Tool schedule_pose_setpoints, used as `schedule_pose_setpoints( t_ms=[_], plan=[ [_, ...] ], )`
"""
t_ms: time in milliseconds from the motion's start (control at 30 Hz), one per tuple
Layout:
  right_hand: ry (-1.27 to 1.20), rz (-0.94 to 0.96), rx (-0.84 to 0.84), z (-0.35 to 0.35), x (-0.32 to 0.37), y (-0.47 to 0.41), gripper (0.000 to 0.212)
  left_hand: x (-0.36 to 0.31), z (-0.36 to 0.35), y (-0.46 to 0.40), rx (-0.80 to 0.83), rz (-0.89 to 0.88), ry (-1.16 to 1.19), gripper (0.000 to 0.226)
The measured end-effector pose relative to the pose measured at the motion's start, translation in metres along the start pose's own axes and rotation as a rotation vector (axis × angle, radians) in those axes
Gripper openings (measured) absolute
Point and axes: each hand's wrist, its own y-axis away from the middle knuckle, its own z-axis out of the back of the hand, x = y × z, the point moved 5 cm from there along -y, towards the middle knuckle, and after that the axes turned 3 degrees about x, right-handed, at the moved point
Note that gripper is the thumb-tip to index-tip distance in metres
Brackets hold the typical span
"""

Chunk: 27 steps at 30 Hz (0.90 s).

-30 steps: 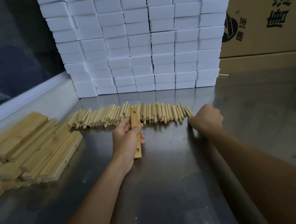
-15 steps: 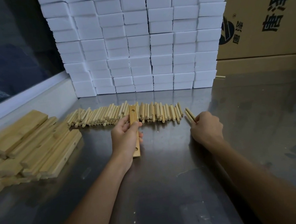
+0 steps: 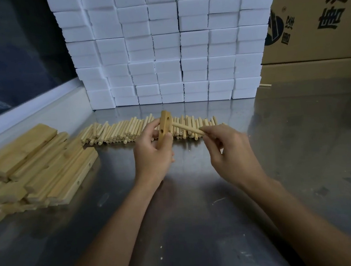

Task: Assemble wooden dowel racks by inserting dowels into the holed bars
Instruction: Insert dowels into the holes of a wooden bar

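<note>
At frame centre, left hand [image 3: 152,151] gripped the holed bar [image 3: 164,129] upright; right hand [image 3: 229,148] pinched a dowel [image 3: 188,129], tip at its upper hole.

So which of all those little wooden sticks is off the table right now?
The pale wooden dowel pinched in the right hand, aimed at the holed wooden bar that the left hand holds. The other dowels lie in a row on the metal table.
</note>
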Motion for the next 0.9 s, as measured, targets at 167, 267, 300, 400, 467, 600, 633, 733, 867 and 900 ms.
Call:
schedule_pose_setpoints(
  t_ms=[167,267,300,400,467,600,633,733,867,900],
  plan=[
    [-0.002,0.022,-0.029,0.002,0.001,0.001,0.02,-0.001,-0.005,0.002,0.034,-0.052,-0.025,0.036],
    [0.006,0.034,-0.062,0.006,0.003,0.001,0.019,0.0,-0.008,0.002,0.05,-0.074,-0.041,0.028],
    [0.016,0.038,-0.061,0.006,0.003,0.001,0.019,0.0,-0.008,0.002,0.055,-0.085,-0.051,0.026],
    [0.026,0.048,-0.048,0.007,0.005,0.001,0.019,0.0,-0.006,0.001,0.04,-0.144,-0.137,0.022],
    [0.031,0.074,-0.033,0.007,0.009,0.002,0.016,-0.002,-0.007,0.002,0.048,-0.208,-0.213,0.024],
    [0.068,0.09,-0.046,0.006,0.013,0.003,0.016,-0.005,-0.015,0.007,0.1,-0.24,-0.275,0.028],
    [0.077,0.093,-0.06,0.006,0.013,0.003,0.016,-0.006,-0.015,0.008,0.098,-0.24,-0.275,0.027],
    [0.111,0.1,-0.09,0.006,0.016,0.003,0.013,-0.01,-0.018,0.011,0.097,-0.255,-0.267,0.022],
    [0.107,0.07,-0.126,0.006,0.016,0.001,0.017,-0.016,-0.02,0.012,0.074,-0.279,-0.239,0.015],
    [0.095,0.058,-0.13,0.006,0.015,0.0,0.019,-0.018,-0.021,0.012,0.066,-0.293,-0.236,0.013]
  ],
)
